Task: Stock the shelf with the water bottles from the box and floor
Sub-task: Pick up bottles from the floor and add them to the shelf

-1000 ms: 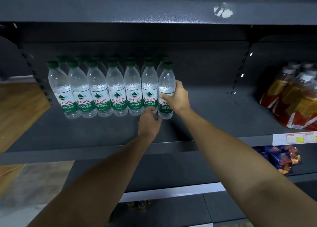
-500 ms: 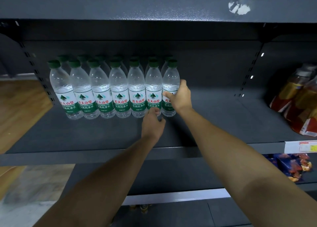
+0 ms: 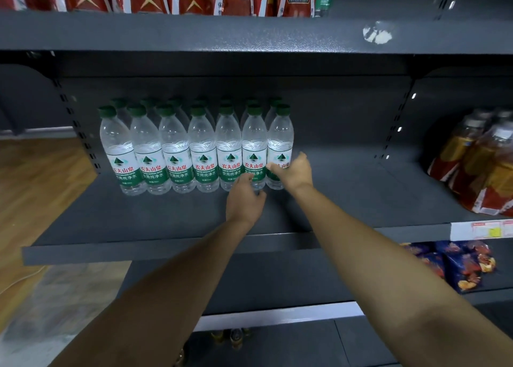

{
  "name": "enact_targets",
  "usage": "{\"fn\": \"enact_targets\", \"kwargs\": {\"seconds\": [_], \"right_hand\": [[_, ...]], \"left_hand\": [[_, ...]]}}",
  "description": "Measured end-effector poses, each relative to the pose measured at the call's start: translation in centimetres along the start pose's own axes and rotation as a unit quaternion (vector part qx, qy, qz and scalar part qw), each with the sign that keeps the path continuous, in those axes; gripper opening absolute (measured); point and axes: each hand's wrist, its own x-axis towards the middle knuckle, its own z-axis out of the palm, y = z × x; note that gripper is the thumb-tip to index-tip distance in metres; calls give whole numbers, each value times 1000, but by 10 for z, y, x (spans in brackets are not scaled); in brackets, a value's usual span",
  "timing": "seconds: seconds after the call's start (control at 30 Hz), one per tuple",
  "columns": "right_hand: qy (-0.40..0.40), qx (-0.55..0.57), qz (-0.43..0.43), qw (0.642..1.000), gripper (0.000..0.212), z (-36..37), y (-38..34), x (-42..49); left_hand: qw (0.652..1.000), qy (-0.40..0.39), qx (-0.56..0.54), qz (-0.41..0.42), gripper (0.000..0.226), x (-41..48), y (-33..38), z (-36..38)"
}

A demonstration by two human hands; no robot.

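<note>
right hand (image 3: 294, 172) holds the end water bottle (image 3: 280, 140), left hand (image 3: 244, 201) touches the next bottle (image 3: 254, 144).

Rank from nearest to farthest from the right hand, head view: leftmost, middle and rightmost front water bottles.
1. rightmost front water bottle, at the right hand.
2. middle front water bottle, further left.
3. leftmost front water bottle, row's far left end.
</note>
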Motion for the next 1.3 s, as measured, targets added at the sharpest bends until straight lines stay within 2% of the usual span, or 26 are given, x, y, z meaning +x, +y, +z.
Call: {"fn": "enact_targets", "kwargs": {"seconds": [0.13, 0.37, 0.6, 0.73, 0.93, 1.3], "right_hand": [[-8, -8, -19, 1000, 53, 0, -8, -32], [-38, -43, -11, 998, 46, 1, -38, -107], [8, -39, -18, 999, 62, 1, -65, -205], [31, -42, 0, 999, 57, -4, -60, -262], [48, -43, 44, 997, 60, -29, -35, -340], [107, -69, 116, 985, 61, -116, 32, -451]], "left_hand": [[1000, -6, -13, -1, 44, -17, 1, -17], [1000, -18, -17, 11, 42, -57, -3, -70], [998, -43, -14, 34, 45, -113, -26, -126], [996, -76, -9, 51, 46, -157, -39, -146], [989, -129, -16, 64, 44, -228, -41, -147], [967, -234, -36, 99, 45, -351, -6, -104]]}}
